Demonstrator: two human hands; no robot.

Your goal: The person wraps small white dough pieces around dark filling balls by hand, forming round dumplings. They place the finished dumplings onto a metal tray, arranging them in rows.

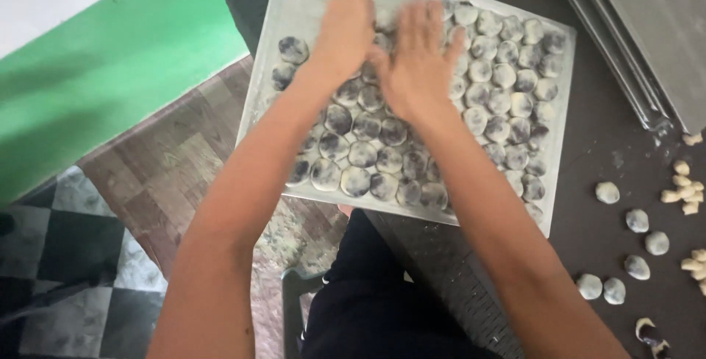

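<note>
Left hand [346, 32] and right hand [415, 61], grip released and fingers spread flat, press side by side on dark-speckled dough balls [368, 157] filling a pale tray [294, 6]. The tray lies on a dark tabletop [603, 138]; loose dough balls [636, 245] lie to its right, beside stacked metal trays [640, 28].

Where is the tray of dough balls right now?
In the head view, the tray sits upper centre on the dark table, under both hands, left of the loose dough balls.
</note>
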